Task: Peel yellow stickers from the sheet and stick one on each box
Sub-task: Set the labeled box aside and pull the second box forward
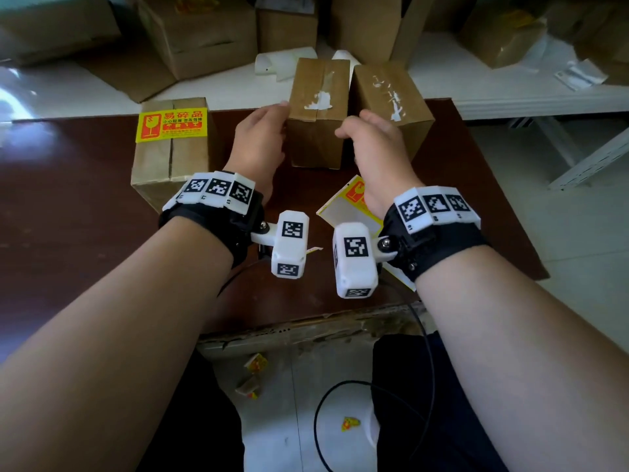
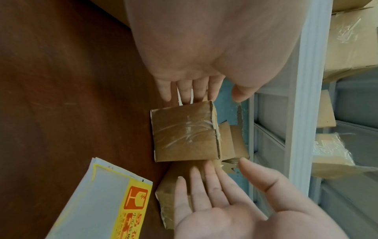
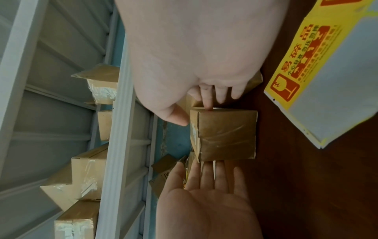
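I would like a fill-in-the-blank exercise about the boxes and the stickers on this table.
1. The yellow sticker is on the ____ box of the three.
2. Both hands flank the ____ box.
3. The sticker sheet lies under the ____ hand.

Missing words: left; middle; right

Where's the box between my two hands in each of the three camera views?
Head: box upper centre, between both hands.
Left wrist: box at centre, left hand above it.
Right wrist: box centre right, right hand above it.
Shared landmark: yellow sticker sheet.
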